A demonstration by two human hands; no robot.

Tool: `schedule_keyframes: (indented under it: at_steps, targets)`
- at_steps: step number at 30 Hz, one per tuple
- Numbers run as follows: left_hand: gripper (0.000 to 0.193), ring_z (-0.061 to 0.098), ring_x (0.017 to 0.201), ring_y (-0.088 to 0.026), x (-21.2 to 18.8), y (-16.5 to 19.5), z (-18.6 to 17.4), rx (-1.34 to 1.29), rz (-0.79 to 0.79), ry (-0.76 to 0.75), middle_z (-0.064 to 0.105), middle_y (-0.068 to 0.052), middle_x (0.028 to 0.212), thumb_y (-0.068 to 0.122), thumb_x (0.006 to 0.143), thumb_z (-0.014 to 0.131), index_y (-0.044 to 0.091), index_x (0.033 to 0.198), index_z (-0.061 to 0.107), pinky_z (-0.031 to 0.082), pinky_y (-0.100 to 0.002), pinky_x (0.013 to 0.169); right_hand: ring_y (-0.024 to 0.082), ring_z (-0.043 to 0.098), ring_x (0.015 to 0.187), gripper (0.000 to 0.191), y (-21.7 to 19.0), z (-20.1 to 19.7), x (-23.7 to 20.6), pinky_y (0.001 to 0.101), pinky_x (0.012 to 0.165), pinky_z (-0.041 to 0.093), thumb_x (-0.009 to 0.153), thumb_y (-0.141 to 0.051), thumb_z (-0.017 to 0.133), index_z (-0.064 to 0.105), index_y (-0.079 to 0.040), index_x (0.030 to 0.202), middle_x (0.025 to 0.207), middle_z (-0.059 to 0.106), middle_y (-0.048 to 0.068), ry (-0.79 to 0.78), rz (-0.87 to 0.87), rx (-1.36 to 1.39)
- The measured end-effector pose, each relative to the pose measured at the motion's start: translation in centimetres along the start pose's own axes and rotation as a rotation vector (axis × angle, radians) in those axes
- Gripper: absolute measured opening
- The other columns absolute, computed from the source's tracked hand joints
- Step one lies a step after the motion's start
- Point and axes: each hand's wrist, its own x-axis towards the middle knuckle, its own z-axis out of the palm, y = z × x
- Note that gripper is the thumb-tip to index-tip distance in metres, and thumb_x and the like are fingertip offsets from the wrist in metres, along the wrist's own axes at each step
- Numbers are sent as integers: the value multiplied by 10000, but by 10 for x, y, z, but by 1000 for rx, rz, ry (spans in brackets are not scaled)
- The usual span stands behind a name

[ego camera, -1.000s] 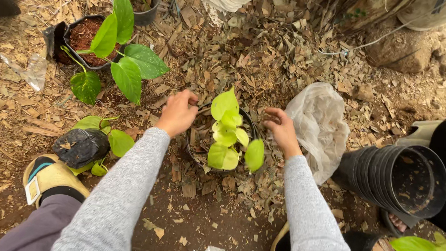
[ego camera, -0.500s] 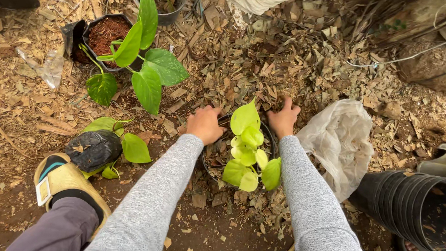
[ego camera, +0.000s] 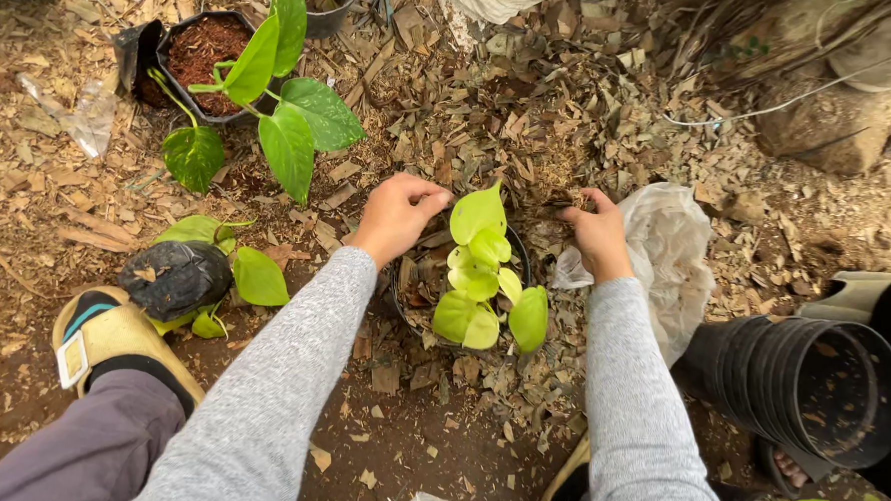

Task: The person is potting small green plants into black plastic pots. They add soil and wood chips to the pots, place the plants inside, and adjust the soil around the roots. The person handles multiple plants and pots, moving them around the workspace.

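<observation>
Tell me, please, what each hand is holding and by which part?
Left hand curls at the black pot's far left rim; right hand at its far right. Whether either actually grips the rim or leaf litter cannot be told.

The scene is lit evenly by soft, diffuse daylight from above; no hard shadows are cast. Only faint, blurred shading is seen under the left hand (ego camera: 396,215), beneath the right hand (ego camera: 597,236) and below the green leaves (ego camera: 485,279). Mild glare is noted on the white plastic bag (ego camera: 678,260), where detail is partly washed out. The inside of the stacked black pots (ego camera: 822,389) is rendered dark. Focus is held across the middle of the frame. Slight wide-angle stretching is seen at the edges, and the grey sleeves (ego camera: 272,408) at the bottom are rendered somewhat soft.
</observation>
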Motion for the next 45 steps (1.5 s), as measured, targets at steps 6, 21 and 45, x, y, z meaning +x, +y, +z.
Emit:
schedule_keyframes:
  at_steps: [6, 21, 45]
  targets:
    - [262, 743, 841, -152, -37, 17, -32, -516, -55, 205, 789, -34, 906, 238, 982, 629, 33, 1102, 739, 604, -335, 811, 131, 672, 816, 389, -27, -5, -47, 282, 725, 568, 806, 49, 699, 684, -3, 1191, 983, 720, 54, -376, -32, -172]
    - [569, 612, 1198, -306, -114, 32, 7, 491, -585, -186, 673, -139, 1220, 225, 969, 550, 78, 1510, 455, 288, -576, 1188, 255, 665, 911, 263, -43, 34, -77, 353, 847, 540, 777, -95, 776, 762, -111, 1039, 1002, 651, 107, -255, -449, -711]
    - [530, 696, 1082, -273, -76, 91, 43, -71, -150, -148, 725, -126, 1196, 178, 849, 677, 57, 1359, 603, 523, -407, 979, 119, 676, 913, 311, -45, 1, -34, 261, 827, 562, 844, 41, 714, 746, -68, 1134, 1042, 739, 27, -427, -147, -63]
